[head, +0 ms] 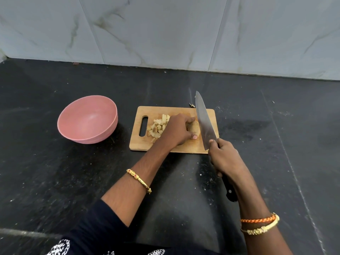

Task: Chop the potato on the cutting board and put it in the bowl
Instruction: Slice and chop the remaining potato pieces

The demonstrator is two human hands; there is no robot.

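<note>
Pink bowl (88,119) left of cutting board (184,147), well apart.

There is one wooden cutting board (184,111), near the centre of the dark counter. There is one pink bowl (87,119), to the left of the board. There is one large knife (205,122), on the right side of the board. On the board lies one piece of potato still not cut (195,128), and left of it one pile of small potato cubes (158,126); the cubes are too many and too close together to count exactly. Two hands are visible: one left hand (179,130) and one right hand (225,157). There are three bracelets: one gold bangle (138,180) on the left forearm, and one orange band (257,220) and one gold bracelet (261,230) on the right wrist.
</note>
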